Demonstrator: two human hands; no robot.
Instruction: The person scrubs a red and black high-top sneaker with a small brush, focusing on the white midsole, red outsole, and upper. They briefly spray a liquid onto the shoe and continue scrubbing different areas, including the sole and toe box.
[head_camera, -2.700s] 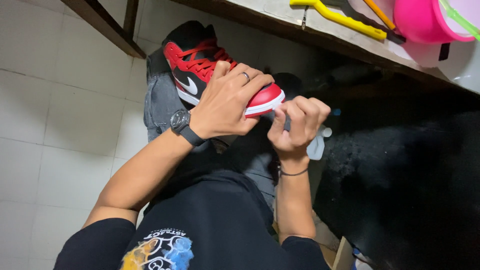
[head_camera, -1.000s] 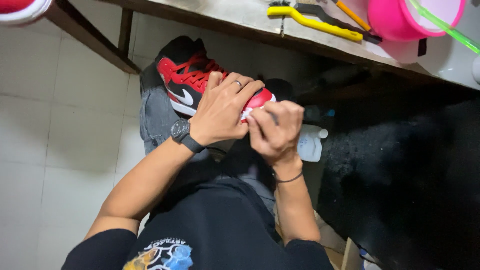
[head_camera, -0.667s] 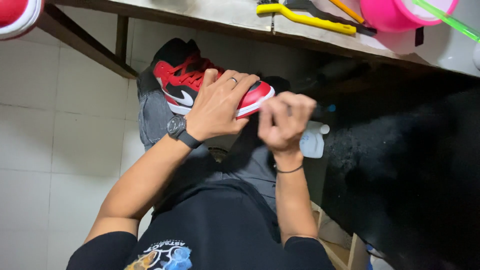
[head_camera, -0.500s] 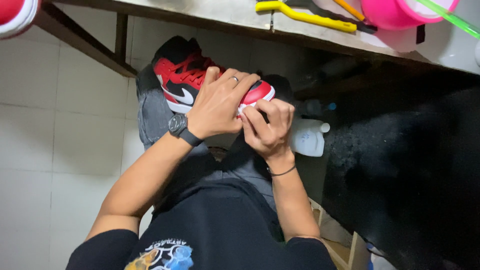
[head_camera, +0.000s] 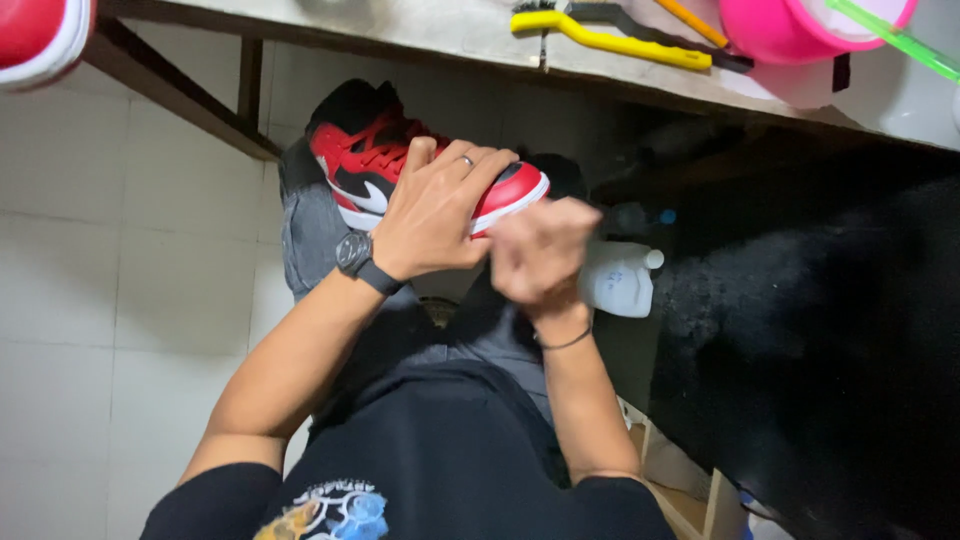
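now the right hand (head_camera: 540, 255) has slid back from the toe, blurred, its grip unreadable; the left hand (head_camera: 435, 215) stays clamped on the red high-top sneaker (head_camera: 375, 165).

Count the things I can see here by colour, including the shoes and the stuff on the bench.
Red: 2, sneaker, second shoe
Yellow: 1, brush
Pink: 1, tub
White: 1, bottle
Black: 1, wristwatch
Total: 6

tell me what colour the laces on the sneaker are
Red, matching the toe of the sneaker; the one head view shows them above the left hand.
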